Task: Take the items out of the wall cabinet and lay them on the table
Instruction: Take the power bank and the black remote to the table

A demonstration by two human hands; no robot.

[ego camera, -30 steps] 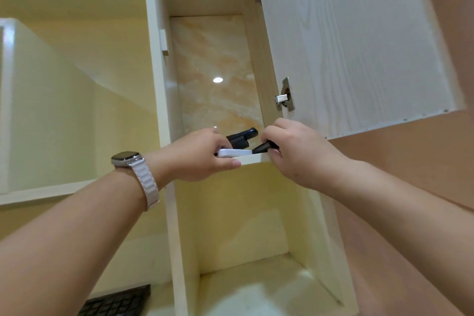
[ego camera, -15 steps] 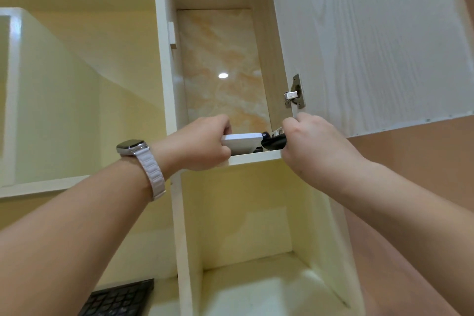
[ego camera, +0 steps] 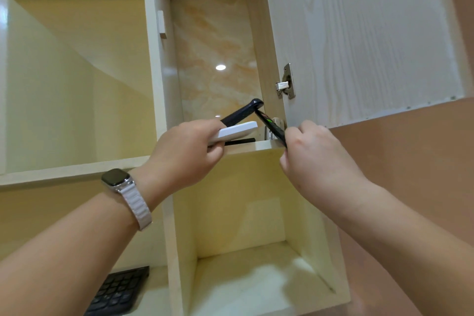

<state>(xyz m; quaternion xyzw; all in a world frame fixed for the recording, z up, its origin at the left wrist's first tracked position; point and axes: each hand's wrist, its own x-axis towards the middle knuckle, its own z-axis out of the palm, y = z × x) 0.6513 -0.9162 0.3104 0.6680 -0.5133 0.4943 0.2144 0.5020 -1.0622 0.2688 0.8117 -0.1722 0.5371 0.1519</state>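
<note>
I look up into the open wall cabinet [ego camera: 164, 64]. My left hand [ego camera: 187, 154] grips a flat white device [ego camera: 237, 132] and, above it, a dark blue slim object [ego camera: 243, 111] that sticks up to the right. My right hand [ego camera: 315, 159] holds a black remote [ego camera: 272, 128] with coloured buttons, tilted up to the left until its tip meets the blue object. Both hands are at the front edge of the cabinet shelf [ego camera: 259, 146]. A thin black item [ego camera: 239, 141] lies flat on that shelf under the white device.
The cabinet door [ego camera: 359, 33] stands open on the right, its hinge [ego camera: 286, 83] just above my right hand. An open compartment [ego camera: 243, 213] lies below the shelf. A black keyboard [ego camera: 118, 292] shows at the bottom left. Open shelving spreads to the left.
Both hands have lifted their items off the shelf. The blue object and the black remote now tilt upward and meet at their tips, and the thin black item beneath has come into sight.
</note>
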